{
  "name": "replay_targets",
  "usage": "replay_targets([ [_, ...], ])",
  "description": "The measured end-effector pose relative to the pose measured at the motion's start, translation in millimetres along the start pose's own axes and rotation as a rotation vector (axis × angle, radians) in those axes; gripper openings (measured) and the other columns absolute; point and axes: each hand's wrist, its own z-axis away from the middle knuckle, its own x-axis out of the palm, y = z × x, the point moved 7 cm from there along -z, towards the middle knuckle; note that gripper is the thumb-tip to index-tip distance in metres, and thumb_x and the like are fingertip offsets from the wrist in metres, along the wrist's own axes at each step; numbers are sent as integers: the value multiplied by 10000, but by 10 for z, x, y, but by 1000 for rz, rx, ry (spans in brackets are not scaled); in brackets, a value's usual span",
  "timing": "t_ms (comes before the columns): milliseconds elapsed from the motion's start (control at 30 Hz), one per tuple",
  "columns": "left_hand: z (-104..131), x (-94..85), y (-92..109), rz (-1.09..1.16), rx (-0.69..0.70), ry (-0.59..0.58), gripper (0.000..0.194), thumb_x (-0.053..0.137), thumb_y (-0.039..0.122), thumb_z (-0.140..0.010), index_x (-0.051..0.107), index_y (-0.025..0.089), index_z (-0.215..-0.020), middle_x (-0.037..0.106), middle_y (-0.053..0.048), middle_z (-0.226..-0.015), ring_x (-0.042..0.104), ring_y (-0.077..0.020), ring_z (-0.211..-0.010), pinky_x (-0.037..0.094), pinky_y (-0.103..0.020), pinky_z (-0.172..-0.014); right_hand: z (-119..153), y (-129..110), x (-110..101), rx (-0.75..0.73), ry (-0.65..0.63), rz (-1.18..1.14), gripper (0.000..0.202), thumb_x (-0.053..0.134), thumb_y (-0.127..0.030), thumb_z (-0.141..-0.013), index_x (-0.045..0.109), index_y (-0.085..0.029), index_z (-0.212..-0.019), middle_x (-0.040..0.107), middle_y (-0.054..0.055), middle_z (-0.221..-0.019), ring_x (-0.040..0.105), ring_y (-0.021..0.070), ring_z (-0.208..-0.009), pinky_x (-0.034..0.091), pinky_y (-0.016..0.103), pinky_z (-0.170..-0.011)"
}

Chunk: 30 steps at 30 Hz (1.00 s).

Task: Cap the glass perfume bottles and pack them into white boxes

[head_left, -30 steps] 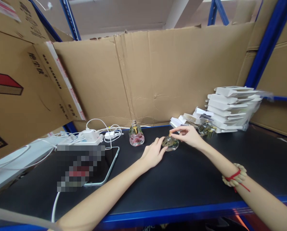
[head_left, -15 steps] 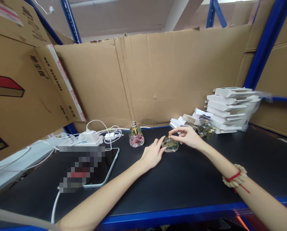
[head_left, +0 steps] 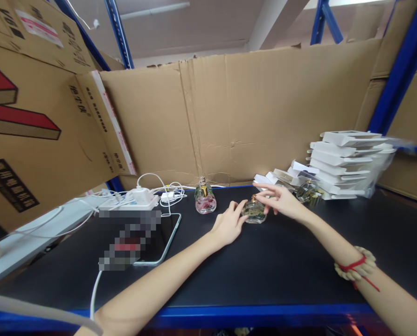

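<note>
A clear glass perfume bottle [head_left: 254, 215] with a gold neck and a greenish pattern stands upright on the black tabletop. My left hand [head_left: 229, 224] grips its left side, thumb in front and fingers towards the back. At the bottle's neck, my right hand [head_left: 281, 200] has its fingers spread, the index finger stretched out above the gold collar; whether a fingertip touches the collar is hard to tell. To the left stands a second perfume bottle [head_left: 205, 203], pink at the bottom with a gold neck. Another glass bottle [head_left: 304, 190] is behind my right hand.
White boxes [head_left: 344, 163] are stacked at the back right, with loose opened cartons [head_left: 276, 178] beside them. A tablet [head_left: 166, 238] lies at left, near a power strip [head_left: 138, 199] and tangled white cables. Cardboard [head_left: 264, 116] walls the back; a blue edge [head_left: 229, 311] borders the front.
My right fingers have spread apart from their pinch at the bottle's neck. My left hand keeps its grip on the bottle. The whole view has shifted slightly, with things appearing further right.
</note>
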Motion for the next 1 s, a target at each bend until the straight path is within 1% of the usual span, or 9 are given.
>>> replay_targets([
  [100,13,6,-2,8,8,9,424,310,322,-928,261,221,-1337,391,-70,-1213,496,-185,-1065,451,-325,-830,-9,-18,-140,-48,157,27,544,539,-407,-635,574,-80,-1069,646,109,-855,510,88,-395,333,199,-343],
  [200,23,8,-6,5,12,19,391,324,333,-922,313,182,-1283,401,-75,-1204,478,-195,-1087,440,-336,-854,18,-54,-367,-121,397,239,350,521,-373,-669,639,-130,-892,651,61,-755,504,92,-395,404,247,-460],
  [300,28,4,3,-1,30,31,351,342,378,-912,395,160,-1182,435,-67,-1147,495,-198,-1050,439,-340,-854,97,-105,-588,-113,638,510,254,533,-304,-673,662,-186,-856,653,23,-732,560,133,-494,403,271,-538],
  [367,30,6,8,-19,38,31,350,346,416,-904,434,152,-1116,446,-62,-1111,518,-196,-998,450,-341,-828,146,-122,-699,-88,724,541,250,512,-275,-688,662,-192,-869,657,21,-755,566,137,-516,395,268,-546],
  [533,34,9,37,-28,63,14,342,378,468,-879,498,165,-980,451,-40,-1076,547,-172,-902,463,-318,-779,242,-99,-928,-9,841,491,251,468,-246,-710,656,-170,-858,655,24,-758,538,125,-477,392,275,-575],
  [667,48,-13,63,-50,47,1,296,396,411,-876,495,159,-996,463,-52,-1076,543,-184,-934,455,-319,-792,287,-12,-1070,133,874,602,241,490,-234,-706,670,-182,-857,609,38,-601,592,235,-721,377,310,-626],
  [767,60,-39,75,-60,31,14,297,419,361,-862,467,143,-1057,475,-72,-1087,519,-206,-1002,445,-328,-818,327,-4,-1162,130,910,645,270,477,-170,-693,655,-183,-896,647,58,-763,577,256,-837,376,321,-666],
  [867,64,-46,83,-16,47,29,370,423,323,-857,392,145,-1179,467,-76,-1158,482,-203,-1077,431,-333,-856,402,-9,-1266,125,987,621,398,458,-124,-696,580,-163,-1073,643,61,-932,571,262,-863,373,348,-724],
  [1000,61,-41,79,25,71,57,449,365,270,-883,261,170,-1309,404,-70,-1284,431,-186,-1155,407,-335,-903,484,46,-1385,249,1009,609,469,420,-60,-711,509,-163,-1160,624,57,-1018,563,259,-924,378,373,-775],
])
